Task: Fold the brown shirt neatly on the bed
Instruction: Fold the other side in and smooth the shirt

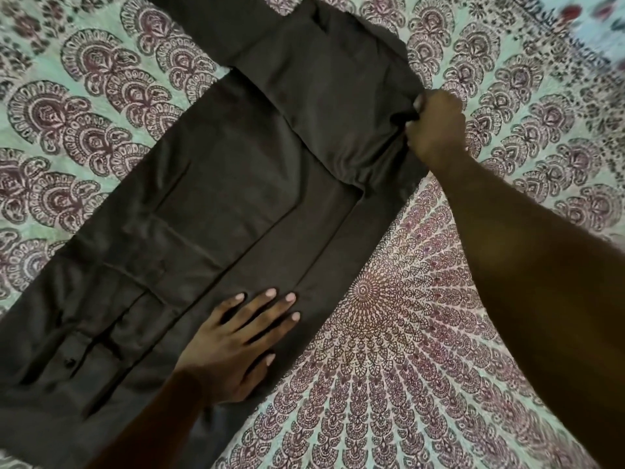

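The brown shirt (pixel 216 211) lies spread diagonally across the bed, its buttoned front panel toward the lower left and a sleeve running off toward the top. One side is folded inward along a long crease. My left hand (pixel 236 343) lies flat with spread fingers on the shirt's near edge, pressing it onto the bed. My right hand (pixel 436 126) grips a bunched fold of the shirt's fabric at the right edge, fingers curled round it, with the cloth puckered beneath.
The bed is covered by a pale green sheet (pixel 422 333) printed with maroon mandala and paisley patterns. A different light floral fabric (pixel 595 18) shows at the top right corner.
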A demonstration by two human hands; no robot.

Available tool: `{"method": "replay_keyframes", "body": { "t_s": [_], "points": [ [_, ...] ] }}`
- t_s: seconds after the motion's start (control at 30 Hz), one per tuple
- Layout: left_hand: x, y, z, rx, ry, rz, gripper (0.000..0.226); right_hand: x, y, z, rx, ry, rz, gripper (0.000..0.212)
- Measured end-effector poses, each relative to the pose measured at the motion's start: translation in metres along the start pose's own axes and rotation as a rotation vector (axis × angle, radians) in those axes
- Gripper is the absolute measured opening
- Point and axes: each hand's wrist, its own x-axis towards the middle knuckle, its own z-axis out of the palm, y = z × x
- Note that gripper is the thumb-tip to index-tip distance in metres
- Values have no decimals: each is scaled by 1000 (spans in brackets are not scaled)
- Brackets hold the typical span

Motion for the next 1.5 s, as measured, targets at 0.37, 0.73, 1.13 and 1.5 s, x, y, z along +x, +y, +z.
{"method": "replay_keyframes", "body": {
  "t_s": [0.37,0.73,1.13,1.5],
  "points": [
    [0,0,0,-16,17,3,74,-106,15,38,38,170,-283,32],
    [0,0,-2,-33,-2,2,73,-51,64,56,-153,-204,-218,82],
    [0,0,-1,-38,16,-2,74,-159,39,69,-152,-131,-161,86],
    [0,0,-1,-11,39,11,72,-35,57,34,-93,-116,92,94]
  ]
}}
